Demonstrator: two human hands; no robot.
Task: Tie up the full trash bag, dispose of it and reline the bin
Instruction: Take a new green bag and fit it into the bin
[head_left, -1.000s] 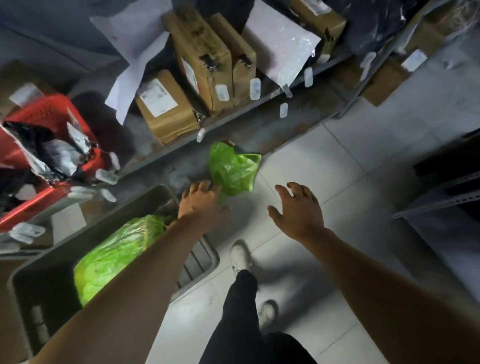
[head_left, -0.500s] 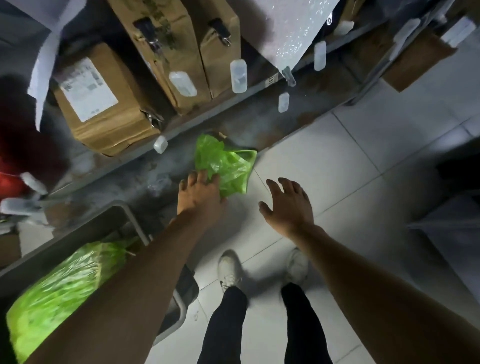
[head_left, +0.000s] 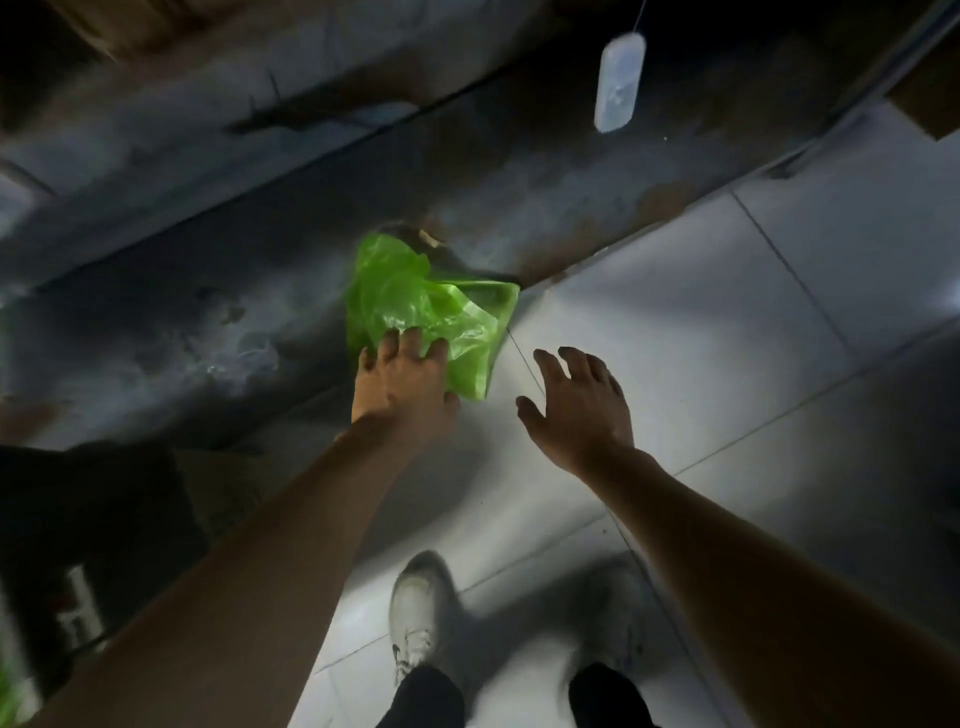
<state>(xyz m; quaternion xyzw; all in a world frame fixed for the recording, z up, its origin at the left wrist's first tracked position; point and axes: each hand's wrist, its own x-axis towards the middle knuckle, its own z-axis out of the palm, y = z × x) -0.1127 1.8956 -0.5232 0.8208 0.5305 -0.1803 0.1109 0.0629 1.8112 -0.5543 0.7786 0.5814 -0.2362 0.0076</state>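
Observation:
A crumpled, empty green plastic bag lies on the floor at the edge of a low, stained metal shelf. My left hand reaches down onto the bag's near edge, its fingertips spread and touching the plastic. Whether the fingers have closed on it cannot be made out. Just to the right, my right hand hovers open above the tiles, fingers apart, holding nothing. The bin and the full bag are out of sight except for a green sliver at the bottom left corner.
Pale floor tiles stretch to the right. My two white shoes stand below the hands. A small clear plastic tag hangs from above at the upper right. Dark shelving and blurred boxes fill the left side.
The view has dropped closer to the floor and swung right, so the bin with its full bag has left the frame. My left hand has moved forward onto the empty green bag.

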